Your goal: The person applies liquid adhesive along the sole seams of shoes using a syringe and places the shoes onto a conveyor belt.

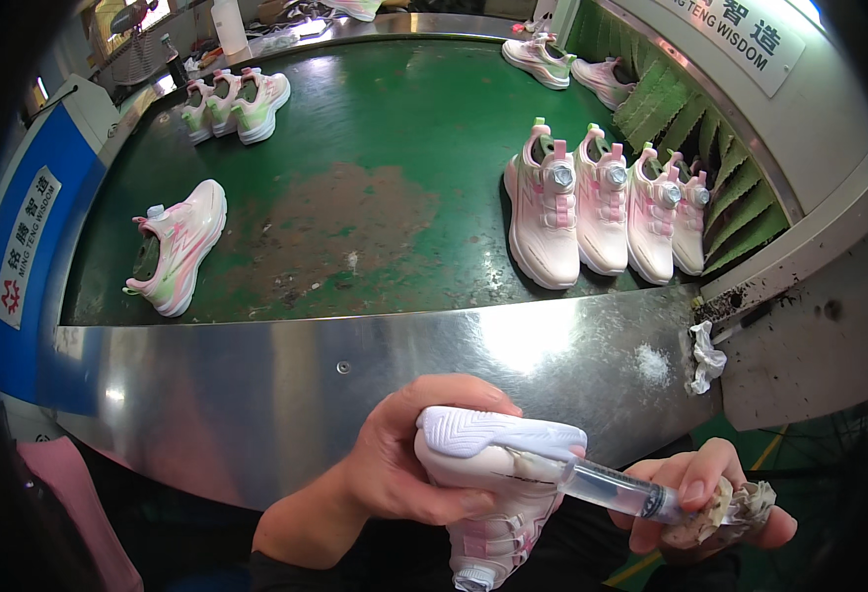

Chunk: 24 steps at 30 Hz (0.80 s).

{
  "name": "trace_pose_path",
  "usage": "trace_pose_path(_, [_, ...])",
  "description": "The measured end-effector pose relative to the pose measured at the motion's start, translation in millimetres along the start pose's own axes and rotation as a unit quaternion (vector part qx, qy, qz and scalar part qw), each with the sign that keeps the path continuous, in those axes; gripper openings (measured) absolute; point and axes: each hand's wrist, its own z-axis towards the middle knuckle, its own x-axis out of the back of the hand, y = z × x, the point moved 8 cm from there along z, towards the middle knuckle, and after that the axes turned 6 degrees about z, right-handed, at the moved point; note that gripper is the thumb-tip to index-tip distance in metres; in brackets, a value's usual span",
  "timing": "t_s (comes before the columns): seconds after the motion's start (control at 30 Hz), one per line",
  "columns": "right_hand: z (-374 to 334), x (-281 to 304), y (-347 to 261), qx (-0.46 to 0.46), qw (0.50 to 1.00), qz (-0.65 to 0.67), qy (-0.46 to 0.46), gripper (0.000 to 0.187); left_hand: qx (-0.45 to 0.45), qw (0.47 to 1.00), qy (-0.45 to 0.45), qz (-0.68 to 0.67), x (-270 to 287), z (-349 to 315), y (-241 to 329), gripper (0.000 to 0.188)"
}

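A pink-and-white sneaker (pixel 498 483) is gripped by my left hand (pixel 399 459), its sole turned up and its toe pointing to the right. The dial on its upper hangs at the bottom of the view. My right hand (pixel 705 493) is closed around a clear syringe (pixel 621 488). The syringe's tip meets the seam between sole and upper near the toe. A crumpled, stained piece of cloth or tissue (pixel 720 513) is bunched in the same hand, against the syringe's back end.
Past the metal ledge (pixel 256 365), a green conveyor belt (pixel 355 109) carries several similar sneakers (pixel 542 222) at right, one sneaker (pixel 180 247) at left and three (pixel 242 104) farther back. Green strip curtains (pixel 740 187) hang at right. Crumpled white tissue (pixel 707 357) lies by the ledge's right end.
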Motion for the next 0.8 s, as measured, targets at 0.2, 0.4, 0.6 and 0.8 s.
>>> trace_pose_path(0.2, [-0.1,-1.2,3.8,-0.008,1.000,0.006,0.009,0.065,0.034,0.998,0.042,0.028,7.3,-3.8,-0.2,0.056])
trace_pose_path(0.4, [-9.0,6.0,3.0,0.004,0.999,-0.014,0.034,0.064,-0.004,0.996,0.078,0.038,8.2,3.0,4.1,0.061])
trace_pose_path(0.6, [-14.5,20.3,16.3,0.007,0.999,0.008,0.038,0.066,0.012,0.992,0.119,0.050,23.8,-1.4,0.9,0.071])
trace_pose_path(0.8, [-28.0,33.8,24.1,0.035,0.994,0.097,0.024,0.089,0.022,0.987,0.145,0.067,41.3,-1.3,-6.7,0.070])
